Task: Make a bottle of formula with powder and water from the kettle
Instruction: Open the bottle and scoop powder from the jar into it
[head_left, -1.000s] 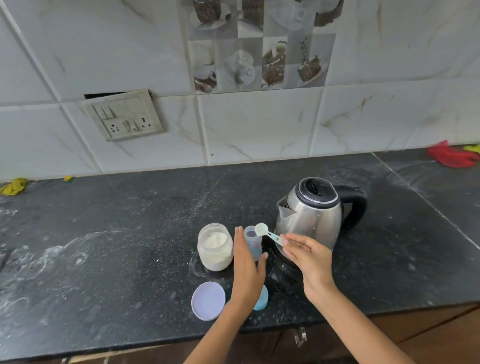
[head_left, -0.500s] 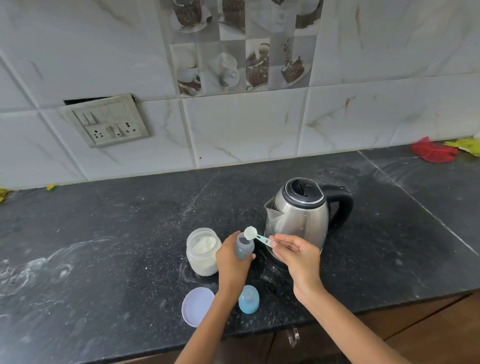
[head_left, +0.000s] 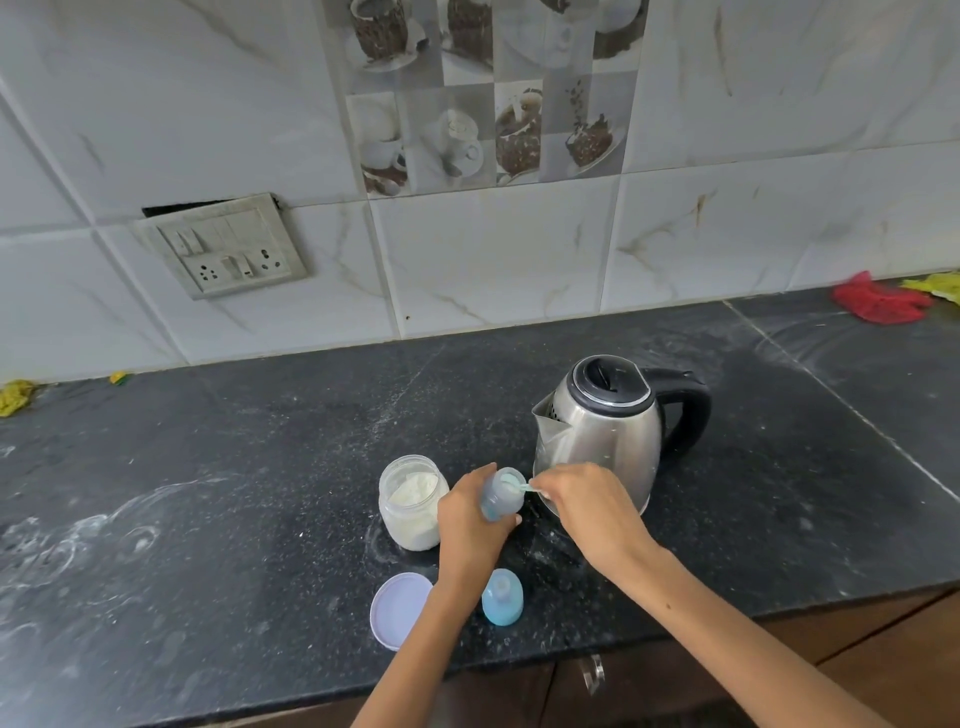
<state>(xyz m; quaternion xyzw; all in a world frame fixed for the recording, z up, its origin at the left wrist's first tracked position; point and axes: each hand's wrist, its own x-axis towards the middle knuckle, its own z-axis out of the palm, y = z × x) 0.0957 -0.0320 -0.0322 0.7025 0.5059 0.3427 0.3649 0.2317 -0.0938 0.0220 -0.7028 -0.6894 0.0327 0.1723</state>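
My left hand (head_left: 470, 525) grips the small blue baby bottle (head_left: 501, 493), tilted a little to the right on the black counter (head_left: 234, 493). My right hand (head_left: 582, 506) pinches the handle of a small light-green scoop (head_left: 519, 486), whose bowl is turned over inside the bottle's open mouth. An open glass jar of white powder (head_left: 413, 501) stands just left of the bottle. The steel kettle (head_left: 602, 431) with black lid and handle stands right behind my right hand.
The jar's lilac lid (head_left: 397, 609) and the bottle's blue cap (head_left: 502, 596) lie near the counter's front edge. Powder dust streaks the counter. A red cloth (head_left: 878, 304) lies at the far right, a yellow scrap (head_left: 15, 396) at the far left, a switch plate (head_left: 228, 252) on the tiled wall.
My left hand closed around the bottle and tilted it. My right hand brought the scoop from above the bottle down into its mouth and turned it over.
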